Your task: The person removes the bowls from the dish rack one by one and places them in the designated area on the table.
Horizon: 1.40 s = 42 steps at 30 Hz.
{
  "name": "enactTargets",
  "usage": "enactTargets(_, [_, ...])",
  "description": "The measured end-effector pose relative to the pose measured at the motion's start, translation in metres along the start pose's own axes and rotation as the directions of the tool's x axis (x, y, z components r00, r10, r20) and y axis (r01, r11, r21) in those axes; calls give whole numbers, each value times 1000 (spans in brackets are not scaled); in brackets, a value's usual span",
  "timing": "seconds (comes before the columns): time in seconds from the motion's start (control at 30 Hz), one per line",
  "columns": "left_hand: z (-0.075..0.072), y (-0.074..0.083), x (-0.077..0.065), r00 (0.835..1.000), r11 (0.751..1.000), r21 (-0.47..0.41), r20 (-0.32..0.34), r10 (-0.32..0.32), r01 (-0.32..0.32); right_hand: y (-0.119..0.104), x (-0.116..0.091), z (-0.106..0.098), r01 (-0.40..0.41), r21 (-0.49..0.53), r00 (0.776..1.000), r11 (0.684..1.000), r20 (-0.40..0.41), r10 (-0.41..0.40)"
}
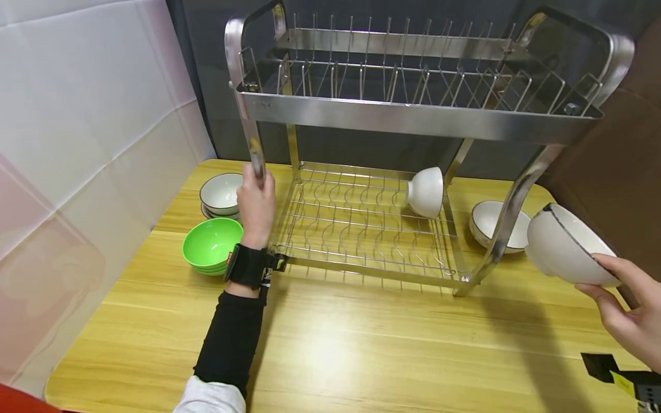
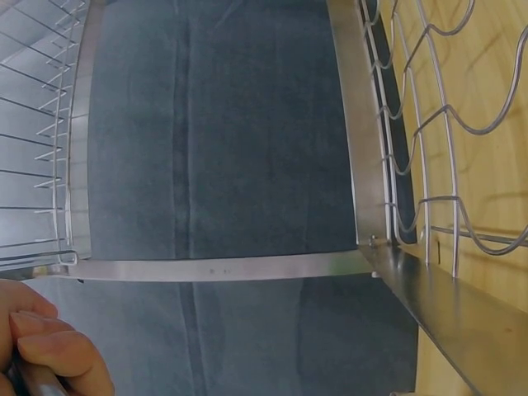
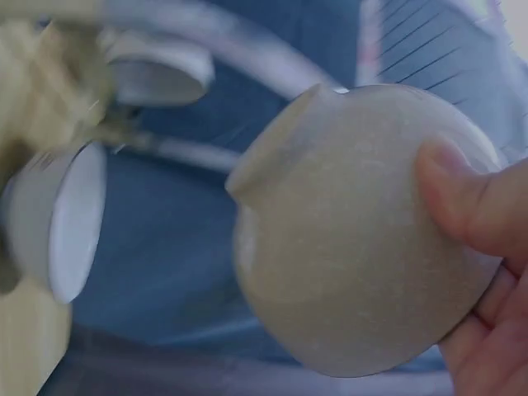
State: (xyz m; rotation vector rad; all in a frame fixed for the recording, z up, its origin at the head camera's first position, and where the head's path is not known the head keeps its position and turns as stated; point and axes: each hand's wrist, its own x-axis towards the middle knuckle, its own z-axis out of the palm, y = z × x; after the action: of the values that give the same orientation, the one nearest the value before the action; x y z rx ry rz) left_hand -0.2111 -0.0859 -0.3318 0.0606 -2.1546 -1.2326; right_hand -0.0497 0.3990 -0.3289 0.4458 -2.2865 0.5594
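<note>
My left hand [image 1: 255, 203] grips the left front post [image 1: 256, 152] of a two-tier metal dish rack [image 1: 413, 117]. In the left wrist view, curled fingers [image 2: 66, 355] of that hand show at the lower left corner. Off the rack's right side, my right hand [image 1: 632, 307] holds a white bowl [image 1: 560, 246] with a dark rim, tilted, pinched at its edge between thumb and fingers. The right wrist view shows the underside and foot ring of this bowl [image 3: 355, 239]. A white bowl [image 1: 426, 192] stands on its side at the right end of the lower tier.
On the table [image 1: 330, 344], right of the rack, sits another white bowl [image 1: 498, 225], partly behind the right post. Left of the rack are stacked green bowls [image 1: 212, 244] and stacked white bowls [image 1: 221, 192]. The upper tier [image 1: 392, 74] has upright wire dividers. A dark cloth wall stands behind.
</note>
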Motion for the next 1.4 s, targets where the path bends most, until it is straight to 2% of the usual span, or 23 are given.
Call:
enactTargets(0.17, [3,0,0,1000,1000,-8,3,4,-4,21,6,14,-25,-130,991,991,126,42])
enactTargets(0.33, [7,-1,0,1000,1000,-17,15,18,-18,48,8,40,-109,-175,959,979,241,150])
enactTargets(0.57, [8,-2,0,999,999,-21,8,32,-31,71,16,68,-118,-169,943,978,290,164])
enactTargets(0.8, [5,-2,1,1000,1000,-14,7,19,-18,82,25,86,-151,-174,908,973,365,206])
enactTargets(1.03, [5,-3,-1,1000,1000,-16,1,10,-10,91,28,97,-132,-169,904,977,384,189])
enactTargets(1.4, [3,-4,-1,1000,1000,-11,-13,18,-18,98,29,105,-173,-182,862,968,447,238])
